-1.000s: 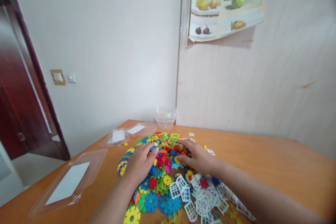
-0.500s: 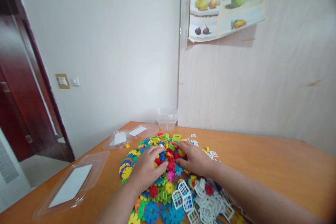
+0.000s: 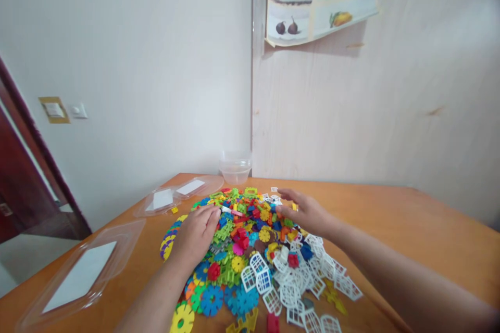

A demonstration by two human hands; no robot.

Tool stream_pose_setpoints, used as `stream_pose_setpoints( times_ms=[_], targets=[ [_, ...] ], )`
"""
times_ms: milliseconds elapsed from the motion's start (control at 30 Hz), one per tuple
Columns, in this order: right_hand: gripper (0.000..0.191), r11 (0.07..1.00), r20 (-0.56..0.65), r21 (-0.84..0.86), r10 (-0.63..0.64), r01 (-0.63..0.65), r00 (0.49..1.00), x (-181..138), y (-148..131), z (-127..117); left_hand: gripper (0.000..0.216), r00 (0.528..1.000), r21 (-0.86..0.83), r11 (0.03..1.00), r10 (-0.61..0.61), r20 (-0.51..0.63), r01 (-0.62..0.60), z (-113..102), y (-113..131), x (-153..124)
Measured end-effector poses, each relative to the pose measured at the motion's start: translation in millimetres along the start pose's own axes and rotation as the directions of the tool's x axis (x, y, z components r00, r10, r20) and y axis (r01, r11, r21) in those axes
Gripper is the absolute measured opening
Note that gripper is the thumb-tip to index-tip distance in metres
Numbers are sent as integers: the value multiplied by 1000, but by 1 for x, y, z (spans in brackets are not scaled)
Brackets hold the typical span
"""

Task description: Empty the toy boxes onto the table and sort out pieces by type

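Note:
A heap of small plastic building pieces (image 3: 234, 234) is spread over the wooden table, with snowflake discs, little blocks and links in many colours. My left hand (image 3: 197, 231) lies palm down on the heap's left side, fingers stretched and nothing visibly gripped. By its fingertips is a thin white and pink piece (image 3: 232, 212). At the far right of the heap, my right hand (image 3: 307, 213) has its thumb and fingers apart, close to the colourful pieces and holding nothing. White lattice window pieces (image 3: 291, 289) lie nearer me, left of my right forearm.
Clear plastic lids with white labels lie at the left, the nearest lid (image 3: 84, 276) by the table edge. A clear plastic tub (image 3: 235, 166) stands at the back against the wall. One yellow block (image 3: 174, 210) sits alone near the far lids.
My hands have moved apart: the left toward the heap's left side, the right toward its right edge. Red, orange and yellow pieces between them are now uncovered. The camera view has shifted.

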State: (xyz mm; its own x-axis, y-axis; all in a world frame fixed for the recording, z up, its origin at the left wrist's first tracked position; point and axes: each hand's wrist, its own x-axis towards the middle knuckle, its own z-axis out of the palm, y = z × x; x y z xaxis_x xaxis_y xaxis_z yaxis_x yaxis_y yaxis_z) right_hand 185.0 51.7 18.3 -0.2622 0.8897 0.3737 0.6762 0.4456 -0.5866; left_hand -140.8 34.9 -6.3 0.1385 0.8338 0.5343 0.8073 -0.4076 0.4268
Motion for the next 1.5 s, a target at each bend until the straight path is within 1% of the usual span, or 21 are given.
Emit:
stream_pose_setpoints(
  times_ms=[100,233,300,367,467,600,733,900,967,1100,1300,1400,1500],
  targets=[
    [68,998,24,20,60,-61,998,-32,12,-21,49,1000,13,1000,-23,-16,23,-2,-1,2],
    [79,996,113,-16,86,-85,990,-89,12,-39,55,996,72,995,-68,-52,72,-9,-3,5],
    [90,997,172,-51,74,-66,982,-116,8,-40,57,989,125,984,-115,-89,126,-15,-6,6],
    [100,991,203,-118,82,-59,976,-136,7,-36,60,975,176,963,-186,-121,206,-21,-11,6],
    [111,979,226,-198,89,-44,970,-148,9,-23,65,949,194,931,-291,-118,309,-26,-23,6],
    [115,975,219,-222,49,1,975,-135,11,-3,68,932,153,919,-358,-57,362,-21,-40,5],
    [112,977,191,-213,20,22,981,-114,6,14,63,917,73,915,-397,-21,398,-14,-44,3],
    [108,992,157,-115,-23,41,987,-97,-8,30,62,916,-59,914,-402,15,402,-9,-34,1],
    [104,994,136,-85,-51,63,989,-91,-13,35,63,923,-89,919,-384,24,384,-7,-30,1],
    [95,990,76,-65,-122,127,990,-77,-19,44,64,934,-149,922,-356,32,357,-5,-22,1],
    [84,970,5,-60,-235,235,972,-49,-32,56,56,934,-296,889,-354,41,350,-8,-9,1],
    [78,963,-26,-41,-266,265,964,-34,-42,62,55,937,-343,876,-345,48,340,-8,-6,2],
    [72,963,-48,-34,-270,268,962,-18,-51,69,56,942,-400,856,-329,65,327,-6,-4,2]
  ],
)
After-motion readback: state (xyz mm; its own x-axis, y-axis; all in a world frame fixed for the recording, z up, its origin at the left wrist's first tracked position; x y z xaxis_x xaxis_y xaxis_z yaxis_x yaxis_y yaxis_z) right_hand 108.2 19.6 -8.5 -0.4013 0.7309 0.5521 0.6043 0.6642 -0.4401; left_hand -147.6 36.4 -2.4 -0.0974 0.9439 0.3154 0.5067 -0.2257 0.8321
